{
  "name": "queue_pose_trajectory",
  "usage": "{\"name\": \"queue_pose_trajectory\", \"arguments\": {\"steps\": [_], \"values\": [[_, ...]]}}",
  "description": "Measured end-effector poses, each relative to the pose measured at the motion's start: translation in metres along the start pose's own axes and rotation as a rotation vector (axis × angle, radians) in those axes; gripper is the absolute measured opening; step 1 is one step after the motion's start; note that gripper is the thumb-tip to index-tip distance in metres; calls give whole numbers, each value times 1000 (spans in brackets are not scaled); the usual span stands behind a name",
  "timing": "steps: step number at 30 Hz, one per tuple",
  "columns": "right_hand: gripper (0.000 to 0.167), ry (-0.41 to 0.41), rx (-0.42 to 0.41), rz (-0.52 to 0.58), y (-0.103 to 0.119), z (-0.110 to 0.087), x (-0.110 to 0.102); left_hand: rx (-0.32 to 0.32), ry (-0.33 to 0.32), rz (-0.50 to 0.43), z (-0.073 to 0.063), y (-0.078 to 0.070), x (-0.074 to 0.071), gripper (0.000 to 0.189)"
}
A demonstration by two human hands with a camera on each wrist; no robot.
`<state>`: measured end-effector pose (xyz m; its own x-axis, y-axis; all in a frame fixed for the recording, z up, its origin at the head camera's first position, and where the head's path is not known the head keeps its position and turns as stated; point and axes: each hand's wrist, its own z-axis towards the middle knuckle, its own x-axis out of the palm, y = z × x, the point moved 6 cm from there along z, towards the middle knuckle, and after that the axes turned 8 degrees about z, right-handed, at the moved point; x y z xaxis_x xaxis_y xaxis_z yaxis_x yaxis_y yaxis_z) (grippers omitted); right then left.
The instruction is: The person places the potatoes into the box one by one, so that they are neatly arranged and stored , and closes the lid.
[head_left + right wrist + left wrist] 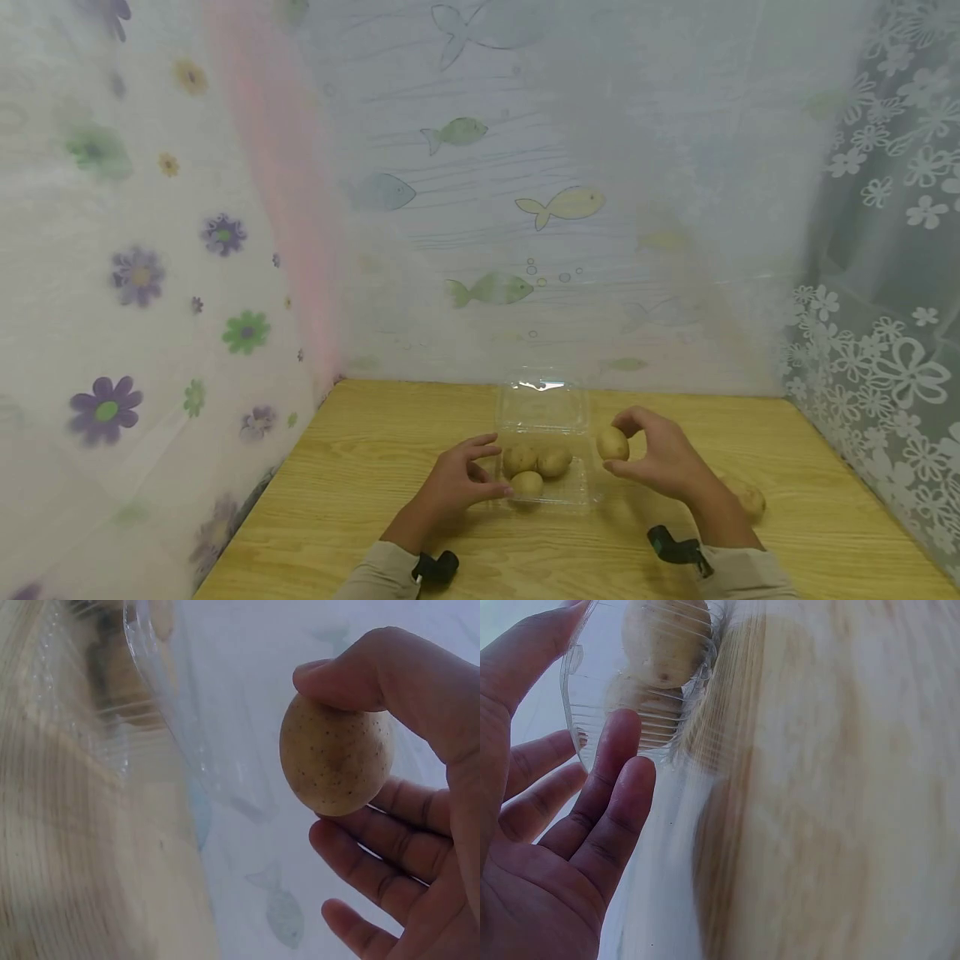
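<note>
A clear plastic clamshell container (577, 492) stands on the table with its lid (542, 408) raised at the back. Three small potatoes (553, 461) lie inside, toward its left half. My left hand (461, 479) is at the container's left side, thumb at the front corner and fingers loosely extended along the wall. In the left wrist view, its fingertips (621, 735) lie against the ribbed plastic. Just right of the container, my right hand (663, 454) pinches a speckled potato (337, 754) between thumb and fingers, raised above the table.
More potato (750, 498) shows on the table beyond my right forearm, partly hidden by it. The wood-grain table (375, 425) is bordered by a fish-print curtain (487, 333) behind and flowered curtains at both sides. A dark wrist camera (671, 546) sits on each wrist.
</note>
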<state>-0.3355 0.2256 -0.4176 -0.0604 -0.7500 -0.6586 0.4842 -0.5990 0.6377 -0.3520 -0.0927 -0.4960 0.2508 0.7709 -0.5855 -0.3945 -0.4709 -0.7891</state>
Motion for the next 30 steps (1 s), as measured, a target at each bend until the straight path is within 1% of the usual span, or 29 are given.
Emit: {"name": "queue_pose_trajectory", "arguments": {"steps": [2, 7, 9, 18, 22, 30], "values": [[52, -2, -6, 3, 1, 0, 3, 0, -1, -3, -1, -1, -1, 75], [53, -10, -62, 7, 7, 2, 8, 1, -1, -19, -2, 0, -1, 77], [51, -4, -73, 6, 8, 3, 11, 2, -1, -21, -2, 1, -1, 77], [48, 1, -49, 21, 5, 6, 24, -4, 7, -28, -2, 1, -1, 75], [48, -1, -24, 19, 4, 7, 30, -2, 5, -20, -2, 1, -1, 75], [48, 6, 19, -27, 7, 6, 41, 1, 3, -17, -1, 1, 0, 77]]}}
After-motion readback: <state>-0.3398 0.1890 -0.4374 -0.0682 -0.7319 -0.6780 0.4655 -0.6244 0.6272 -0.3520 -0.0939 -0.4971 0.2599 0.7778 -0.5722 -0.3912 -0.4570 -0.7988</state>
